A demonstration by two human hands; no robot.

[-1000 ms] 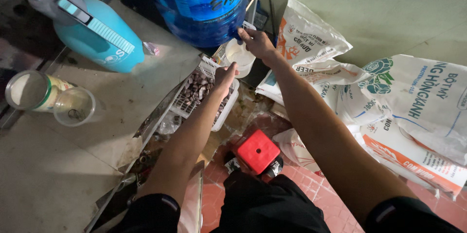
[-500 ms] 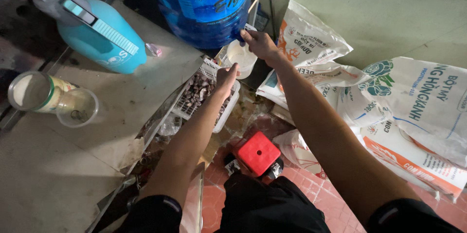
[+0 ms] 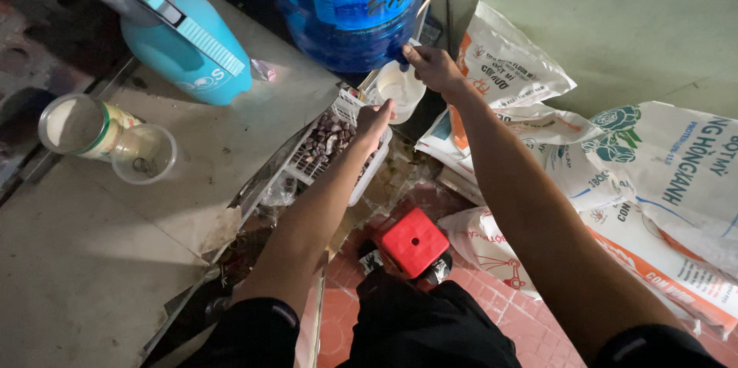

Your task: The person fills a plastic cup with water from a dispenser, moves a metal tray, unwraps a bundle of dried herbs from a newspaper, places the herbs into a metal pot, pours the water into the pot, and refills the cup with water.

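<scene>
Closest in, a small red plastic stool (image 3: 414,241) sits on the red brick floor (image 3: 538,337) between the person's dark trouser legs, with little bare brick showing around it. To the right, printed white sacks (image 3: 615,176) lie piled against the pale green wall (image 3: 615,22), their edges crowding right up beside the stool and closing off that side. To the left, a grey concrete slab (image 3: 92,260) spreads wide with plenty of bare surface; its ragged edge runs diagonally toward the middle, with debris in the gap beneath. Further along that edge a white slotted basket (image 3: 369,180) of dark brown pieces (image 3: 327,141) hangs partly over the slab's rim. The left hand (image 3: 374,121) reaches over the basket, fingers curled around the lower side of a translucent white plastic cup (image 3: 400,90). The right hand (image 3: 434,68) is closed at the cup's upper rim, right under the big blue water jug (image 3: 350,3); whether it pinches the rim or the jug's tap I cannot tell. The cup sits tilted between both hands, just beyond the basket's far corner, touching the jug's base. On the slab's far left, a clear cup (image 3: 144,154) lies beside a capped jar (image 3: 81,126), and a teal spray bottle (image 3: 184,49) rests farther back, well apart from the hands.
</scene>
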